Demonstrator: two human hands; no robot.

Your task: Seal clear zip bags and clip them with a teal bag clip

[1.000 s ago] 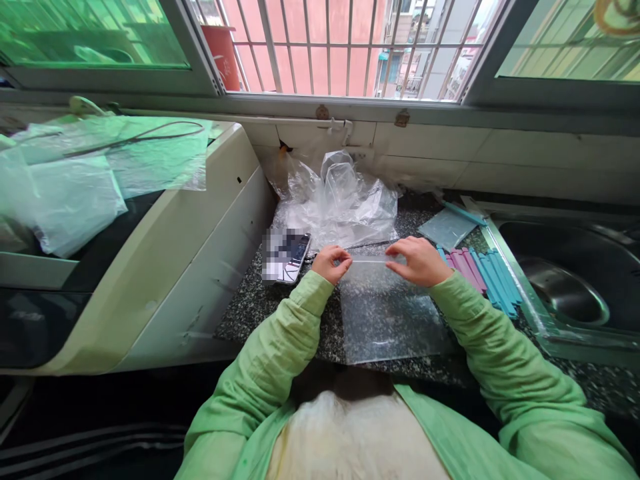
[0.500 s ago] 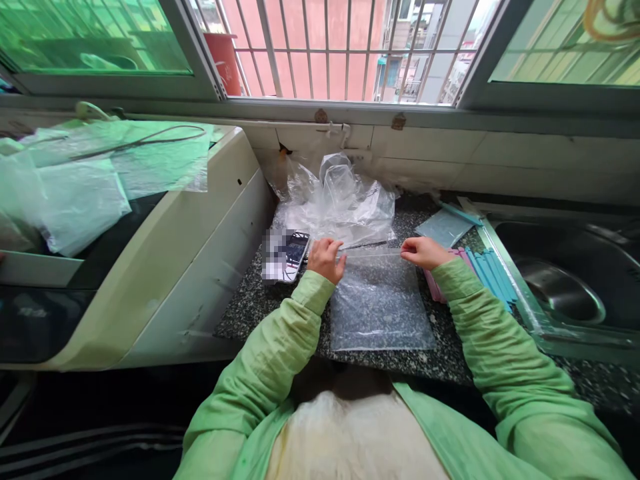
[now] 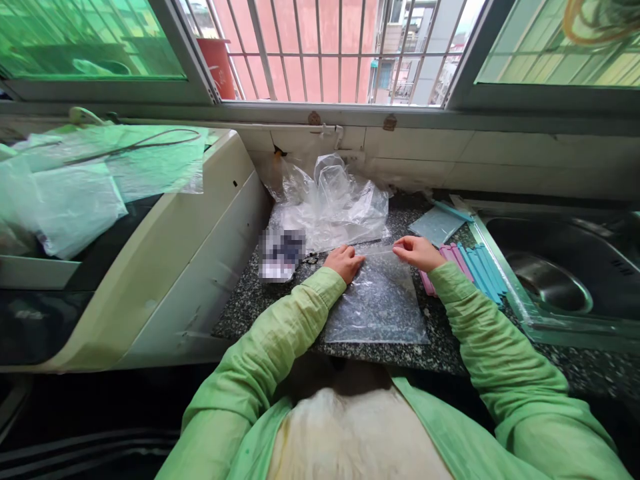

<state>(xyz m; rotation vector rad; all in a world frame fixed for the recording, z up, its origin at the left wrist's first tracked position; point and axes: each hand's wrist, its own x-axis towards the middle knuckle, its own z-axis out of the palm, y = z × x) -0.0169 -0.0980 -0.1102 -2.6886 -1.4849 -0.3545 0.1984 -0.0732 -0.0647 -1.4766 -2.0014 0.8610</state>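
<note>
Our bag lies flat, long axis running from the counter's front edge, mouth toward the window; left hand presses it with fingers spread, right hand pinches the mouth edge.

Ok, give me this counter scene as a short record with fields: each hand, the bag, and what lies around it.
left hand: flat on the top left corner of the clear bag
right hand: fingers pinching the bag's top right edge
clear bag: lies flat on the speckled counter
behind the bag: crumpled plastic wrap
right of the bag: pink and blue strips, then the sink
left of the bag: a white appliance
</note>
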